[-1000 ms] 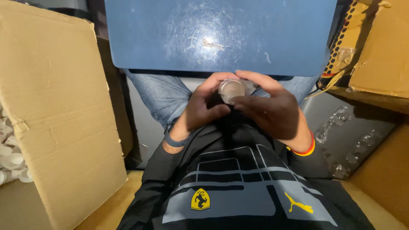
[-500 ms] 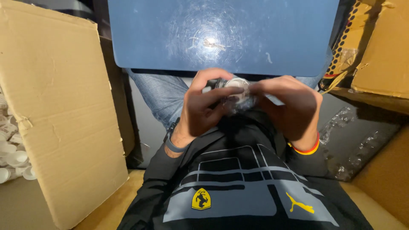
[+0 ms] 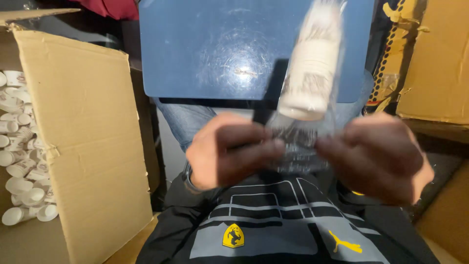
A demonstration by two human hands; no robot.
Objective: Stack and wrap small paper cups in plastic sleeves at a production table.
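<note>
Both hands have risen and spread apart since half a second ago: left hand (image 3: 229, 149) and right hand (image 3: 378, 156) pinch a clear bag (image 3: 305, 142), stretching it so the cup stack (image 3: 312, 61) stands at 12 o'clock before the blue tabletop (image 3: 205, 54).

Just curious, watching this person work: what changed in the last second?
The hands moved apart: left hand and right hand now stretch a clear plastic bag holding a stack of white cups, raised from the lap toward the camera. Blue board, cardboard box and loose cups are unchanged.
</note>
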